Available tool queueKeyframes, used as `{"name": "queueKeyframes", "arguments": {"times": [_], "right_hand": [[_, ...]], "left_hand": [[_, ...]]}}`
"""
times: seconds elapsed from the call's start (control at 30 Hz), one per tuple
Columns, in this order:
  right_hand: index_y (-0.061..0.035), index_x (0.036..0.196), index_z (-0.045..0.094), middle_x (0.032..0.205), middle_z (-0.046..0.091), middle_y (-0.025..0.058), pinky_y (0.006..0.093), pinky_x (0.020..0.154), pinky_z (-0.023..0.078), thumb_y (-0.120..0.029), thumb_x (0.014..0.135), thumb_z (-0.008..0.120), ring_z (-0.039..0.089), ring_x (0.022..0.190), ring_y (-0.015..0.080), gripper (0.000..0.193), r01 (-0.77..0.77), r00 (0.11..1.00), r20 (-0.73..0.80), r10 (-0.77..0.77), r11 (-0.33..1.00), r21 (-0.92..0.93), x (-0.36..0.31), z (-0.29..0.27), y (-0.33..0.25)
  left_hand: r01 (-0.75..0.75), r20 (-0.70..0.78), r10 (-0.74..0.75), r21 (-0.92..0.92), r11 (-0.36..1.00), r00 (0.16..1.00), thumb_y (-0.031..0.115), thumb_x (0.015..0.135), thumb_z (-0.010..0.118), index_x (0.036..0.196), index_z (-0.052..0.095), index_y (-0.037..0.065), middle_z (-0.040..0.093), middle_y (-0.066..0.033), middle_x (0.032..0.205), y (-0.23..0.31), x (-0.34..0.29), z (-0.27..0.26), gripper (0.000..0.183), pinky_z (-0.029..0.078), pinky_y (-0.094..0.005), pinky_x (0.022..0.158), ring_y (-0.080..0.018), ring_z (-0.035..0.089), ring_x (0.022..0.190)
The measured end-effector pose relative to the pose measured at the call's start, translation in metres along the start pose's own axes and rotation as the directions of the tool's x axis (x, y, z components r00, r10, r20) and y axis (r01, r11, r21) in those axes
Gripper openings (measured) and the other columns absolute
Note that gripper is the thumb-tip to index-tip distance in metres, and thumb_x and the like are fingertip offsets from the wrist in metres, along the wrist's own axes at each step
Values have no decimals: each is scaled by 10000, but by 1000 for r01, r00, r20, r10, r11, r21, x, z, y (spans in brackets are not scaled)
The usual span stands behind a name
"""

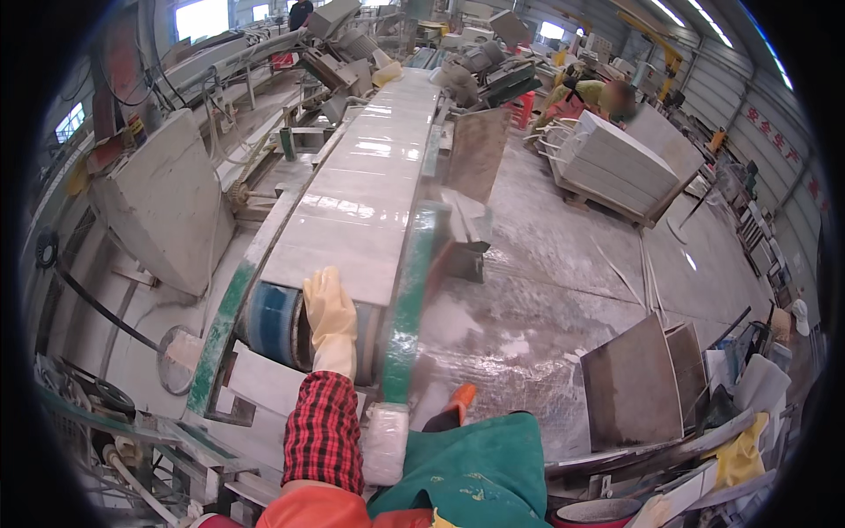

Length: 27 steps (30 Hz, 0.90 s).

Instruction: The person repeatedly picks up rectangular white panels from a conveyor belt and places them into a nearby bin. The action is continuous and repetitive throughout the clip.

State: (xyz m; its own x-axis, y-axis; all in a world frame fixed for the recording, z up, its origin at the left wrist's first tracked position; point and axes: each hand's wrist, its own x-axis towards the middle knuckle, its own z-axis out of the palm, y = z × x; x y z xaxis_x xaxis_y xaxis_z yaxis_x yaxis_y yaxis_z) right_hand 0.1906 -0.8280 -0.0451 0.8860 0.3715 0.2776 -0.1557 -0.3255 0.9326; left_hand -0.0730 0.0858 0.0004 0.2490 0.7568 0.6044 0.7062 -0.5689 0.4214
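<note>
A: First entry?
B: Slab point(343, 253), pale, wet-looking: carried flat at the near end of the conveyor point(217, 352), its near edge set above the blue roller point(275, 324). Behind it, more slabs point(365, 167) are ranged in line toward the far end.

A: Left hand point(332, 308)?
B: Gloved in cream, sleeved in red-and-black check; apparently laid over the slab's near edge, about midway between its corners. Fingers point(323, 280): extended, held close together; nothing is pinched. How hard the slab is pressed cannot be told.

A: Right hand?
B: Not shown; the state of its fingers cannot be told.

A: Fittings alongside?
B: Green rail point(407, 330), mounted along the conveyor's right edge; at its near end, a wrapped block point(385, 444).

A: Hazards?
B: Three are listed. Glove or cuff: could be drawn in at the roller, should it be turning and the wrist be lowered. Slab: could be tipped over the near end, should it be carried too far out without support beneath. Grip: could be lost, the face being apparently wet. Corners might also be chipped against the rail, were the slab skewed. Whether the conveyor is being driven cannot be told.
</note>
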Motion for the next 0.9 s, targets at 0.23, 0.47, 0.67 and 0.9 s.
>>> {"name": "queueKeyframes", "arguments": {"times": [0.23, 0.47, 0.67, 0.9], "right_hand": [[-114, 1201, 613, 1201, 590, 145, 512, 924, 476, -311, 906, 583, 565, 1104, 348, 357, -230, 970, 204, 133, 777, 586, 23, -49, 12], [-155, 1270, 560, 1293, 515, 123, 526, 960, 442, -349, 860, 628, 503, 1177, 356, 458, -301, 949, 288, 127, 635, 712, 38, -72, 29], [-191, 1328, 514, 1372, 452, 104, 538, 991, 413, -382, 821, 667, 449, 1240, 362, 563, -435, 898, 384, 215, 289, 853, 60, -93, 64], [-233, 1396, 460, 1465, 377, 82, 552, 1027, 378, -420, 775, 711, 387, 1313, 370, 696, -461, 692, 574, 438, -345, 818, 114, -116, 119]], "left_hand": [[2, -5, -2, -1, 1000, 1000, 84, 931, 489, 1226, 586, -18, 620, -195, 1262, -1, 2, -3, 327, 314, -492, 1137, -391, 495, 1262], [-4, -41, 3, -27, 1000, 999, 91, 922, 501, 1205, 589, -21, 627, -193, 1217, -3, 5, -3, 317, 331, -493, 1117, -385, 514, 1219], [6, -48, -9, -57, 998, 999, 90, 913, 511, 1203, 593, -12, 629, -187, 1207, -5, 5, -1, 318, 331, -496, 1112, -386, 516, 1216], [4, -28, -8, -155, 988, 1000, 87, 911, 519, 1208, 601, 12, 623, -185, 1231, -2, 7, -4, 317, 319, -498, 1123, -383, 505, 1241]]}}
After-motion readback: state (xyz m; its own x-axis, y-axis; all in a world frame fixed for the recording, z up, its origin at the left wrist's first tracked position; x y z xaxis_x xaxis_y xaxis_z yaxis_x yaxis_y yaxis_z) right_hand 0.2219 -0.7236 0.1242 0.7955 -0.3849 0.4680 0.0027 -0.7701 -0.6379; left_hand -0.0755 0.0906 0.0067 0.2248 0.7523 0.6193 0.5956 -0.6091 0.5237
